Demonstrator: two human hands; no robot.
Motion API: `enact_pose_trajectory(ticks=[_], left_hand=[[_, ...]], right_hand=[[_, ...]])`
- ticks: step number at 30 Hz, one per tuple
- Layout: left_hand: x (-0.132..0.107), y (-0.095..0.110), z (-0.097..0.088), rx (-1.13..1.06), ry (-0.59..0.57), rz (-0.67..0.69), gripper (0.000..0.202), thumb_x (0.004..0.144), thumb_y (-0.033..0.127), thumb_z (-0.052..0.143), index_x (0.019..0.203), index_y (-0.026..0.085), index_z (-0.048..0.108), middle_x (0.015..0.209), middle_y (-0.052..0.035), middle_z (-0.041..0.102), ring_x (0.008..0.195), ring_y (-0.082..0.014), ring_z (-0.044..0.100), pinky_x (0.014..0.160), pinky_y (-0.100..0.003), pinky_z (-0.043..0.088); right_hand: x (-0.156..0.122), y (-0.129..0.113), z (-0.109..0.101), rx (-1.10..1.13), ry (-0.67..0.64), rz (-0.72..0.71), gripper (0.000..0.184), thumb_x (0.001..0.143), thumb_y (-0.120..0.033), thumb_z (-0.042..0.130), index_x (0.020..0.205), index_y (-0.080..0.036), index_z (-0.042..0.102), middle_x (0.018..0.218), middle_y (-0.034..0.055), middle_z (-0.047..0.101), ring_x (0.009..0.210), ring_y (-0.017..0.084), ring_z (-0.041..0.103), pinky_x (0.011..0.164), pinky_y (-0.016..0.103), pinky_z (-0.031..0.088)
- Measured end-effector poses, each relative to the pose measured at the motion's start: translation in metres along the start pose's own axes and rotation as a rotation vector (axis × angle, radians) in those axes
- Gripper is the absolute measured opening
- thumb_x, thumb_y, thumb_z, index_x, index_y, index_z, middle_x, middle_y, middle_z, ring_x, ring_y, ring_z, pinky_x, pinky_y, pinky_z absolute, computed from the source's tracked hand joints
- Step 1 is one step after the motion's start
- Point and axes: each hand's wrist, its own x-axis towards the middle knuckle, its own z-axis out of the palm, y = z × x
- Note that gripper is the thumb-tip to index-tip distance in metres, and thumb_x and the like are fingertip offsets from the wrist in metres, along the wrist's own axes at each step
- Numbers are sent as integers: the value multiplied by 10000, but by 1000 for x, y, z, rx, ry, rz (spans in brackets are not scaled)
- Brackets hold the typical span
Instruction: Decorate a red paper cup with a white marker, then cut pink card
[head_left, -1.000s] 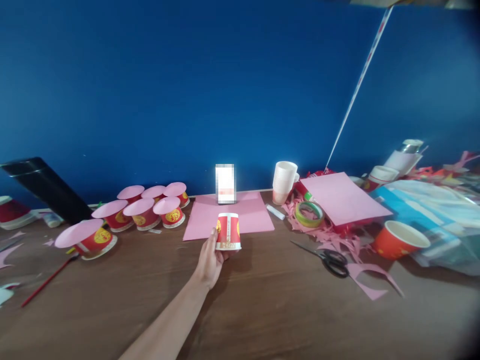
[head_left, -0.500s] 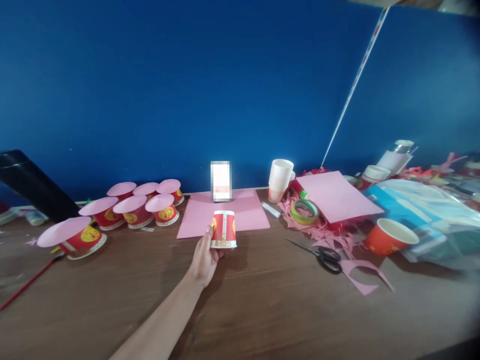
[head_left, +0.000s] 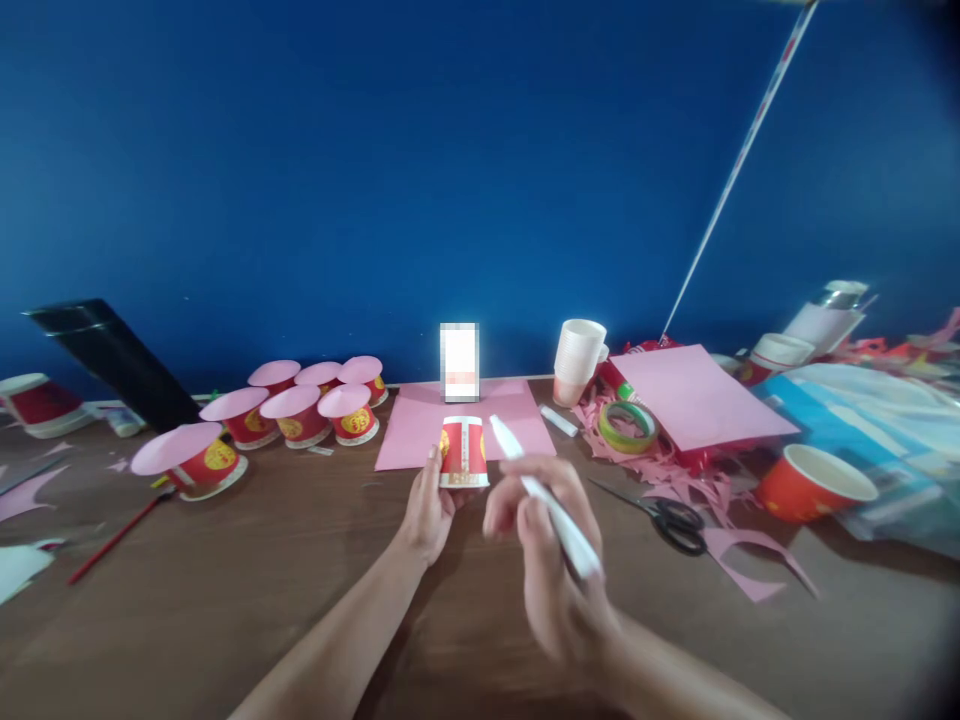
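An upside-down red paper cup (head_left: 463,452) stands on the brown table at the near edge of a pink paper sheet (head_left: 420,428). My left hand (head_left: 427,512) is closed round its left side. My right hand (head_left: 551,560) hovers just right of the cup, fingers pinched on a white pen-like stick (head_left: 546,495) whose tip points up toward the cup. The right hand is blurred by motion.
Several inverted red cups with pink paper discs (head_left: 296,412) stand at the left. White cup stack (head_left: 577,360), tape roll (head_left: 628,427), scissors (head_left: 664,515), pink scraps, a pink paper pile (head_left: 694,395) and an open red cup (head_left: 814,482) lie at the right. A blue wall rises behind.
My right hand has come into view from below with the white stick and now sits beside the cup. My left hand still holds the cup in the same spot.
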Motion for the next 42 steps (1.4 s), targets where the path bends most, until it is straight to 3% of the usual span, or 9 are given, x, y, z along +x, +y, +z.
enact_pose_trajectory(ticks=[4,6,9,16,22,28,35,42], left_hand=[[4,-1,-4,-1,-60,59,348,773,423,539,995,159,586,1008,-79,650,919,-204,603,794,-343,487],[7,-3,-6,-23,-62,63,334,781,405,531,1012,167,572,1040,-73,638,941,-199,593,822,-352,471],[10,-5,-10,-19,-39,75,310,788,377,526,1005,158,561,1031,-77,636,939,-194,590,835,-357,460],[11,-6,-12,0,-42,89,262,768,371,554,917,155,545,954,-73,643,892,-196,603,823,-353,453],[10,-6,-12,25,-33,77,304,756,416,557,912,155,548,945,-71,642,879,-198,601,809,-350,448],[10,-7,-11,47,-51,80,342,744,433,569,914,135,573,884,-77,648,862,-203,601,790,-347,449],[12,-10,-14,59,-70,91,348,732,443,577,880,128,579,818,-71,642,827,-198,602,770,-343,452],[12,-10,-15,85,-70,87,284,745,418,568,849,154,570,823,-65,640,811,-181,595,735,-308,454]], right_hand=[[41,34,-20,-163,161,-116,295,886,-396,408,1025,-202,580,779,31,591,662,146,512,601,273,418],[41,49,-27,-203,187,-99,284,897,-358,390,1003,-192,593,754,30,584,653,143,504,593,268,408],[29,61,-32,-212,108,-95,232,883,-325,421,1004,-196,572,765,33,601,669,151,522,605,271,414],[18,66,-33,-228,-28,12,126,843,-301,500,888,-196,554,732,32,616,533,113,477,501,232,397],[24,75,-33,-176,60,37,143,830,-310,522,882,-185,567,734,37,629,588,125,536,537,225,433],[26,77,-35,-212,6,34,138,834,-292,516,854,-171,579,722,36,630,557,108,517,527,216,428],[27,78,-34,-120,40,51,133,845,-302,515,894,-189,565,745,33,634,660,128,569,586,214,449],[28,82,-36,-121,18,86,152,836,-319,525,846,-177,578,689,28,619,613,126,563,554,216,448]])
